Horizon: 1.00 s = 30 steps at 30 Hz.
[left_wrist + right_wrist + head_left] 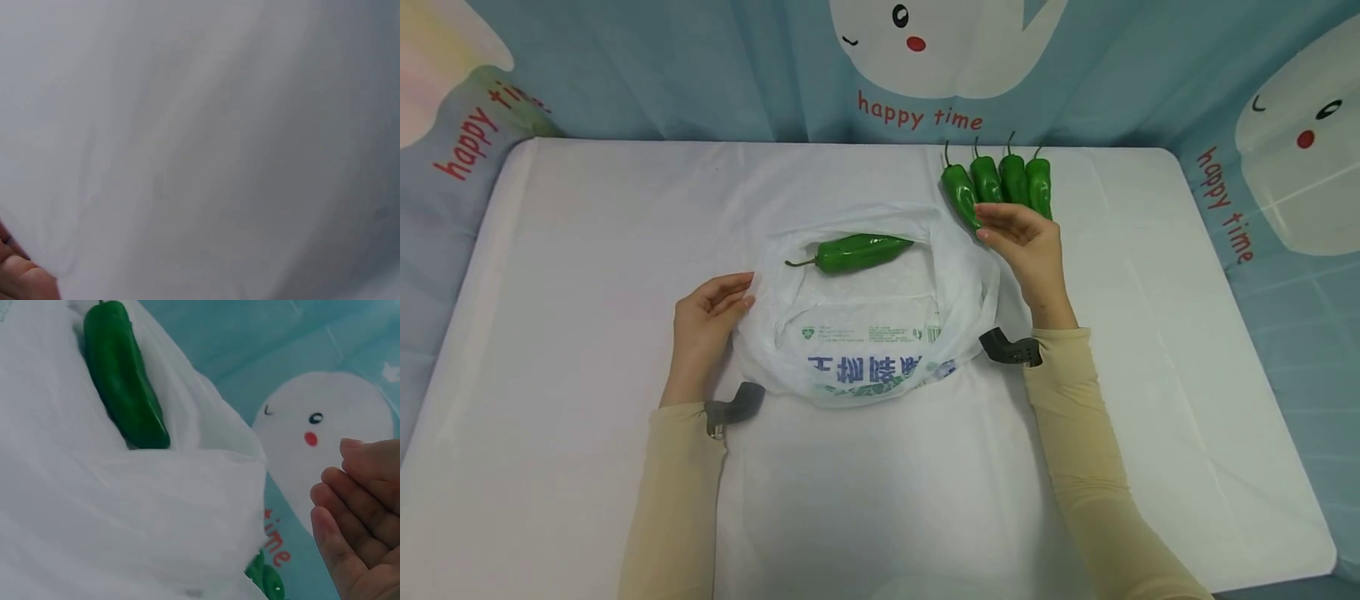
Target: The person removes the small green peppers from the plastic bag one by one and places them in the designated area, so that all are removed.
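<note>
A white plastic bag [865, 392] with printed characters lies with its mouth spread wide in the head view. One green chili pepper [859, 252] rests inside, its stem to the left; the right wrist view shows it too. At the bag's left side is my left hand [703, 329], fingertips against the plastic, thumb apart from the fingers. My right hand [1030, 254] hovers by the bag's upper right, fingers loosely bent, holding nothing. Just beyond it several green chili peppers [1013, 179] lie in a row. In the left wrist view, the bag [206, 150] hides most of the hand.
A white-covered table [880, 500] spreads beneath everything. Blue curtains [700, 67] with cartoon figures and "happy time" lettering hang along its back and sides. Both wrists wear a small black camera mount, such as the right one [1009, 347].
</note>
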### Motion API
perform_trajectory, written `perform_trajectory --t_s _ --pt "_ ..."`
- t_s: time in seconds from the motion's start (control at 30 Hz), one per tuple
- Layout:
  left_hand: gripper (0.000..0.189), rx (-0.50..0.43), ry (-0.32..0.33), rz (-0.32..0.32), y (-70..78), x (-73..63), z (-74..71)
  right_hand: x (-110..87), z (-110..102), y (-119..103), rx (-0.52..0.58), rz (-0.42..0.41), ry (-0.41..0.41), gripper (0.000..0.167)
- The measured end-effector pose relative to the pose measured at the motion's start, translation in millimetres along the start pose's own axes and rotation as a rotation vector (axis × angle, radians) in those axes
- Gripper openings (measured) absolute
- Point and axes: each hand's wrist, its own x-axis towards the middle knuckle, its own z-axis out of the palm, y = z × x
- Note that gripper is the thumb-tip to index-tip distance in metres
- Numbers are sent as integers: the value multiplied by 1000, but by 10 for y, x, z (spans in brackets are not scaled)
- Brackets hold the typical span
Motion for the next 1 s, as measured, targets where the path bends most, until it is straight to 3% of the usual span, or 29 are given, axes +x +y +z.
perform_trajectory --t_s 0.27,0.43,0.6,0.87,1.0 --pt "34 -9 2 7 -18 4 3 -43 169 -27 -29 21 -102 28" --pt "34 -5 5 -3 -17 2 1 -38 286 -20 -106 56 -200 28" --pt "34 6 -1 -1 2 2 -8 -1 415 -16 -193 40 -307 29" --pt "34 2 -7 -1 2 -4 -20 86 625 13 -202 12 -420 28" --pt "34 -2 -11 2 -2 -4 -22 120 672 59 -228 38 -447 28"
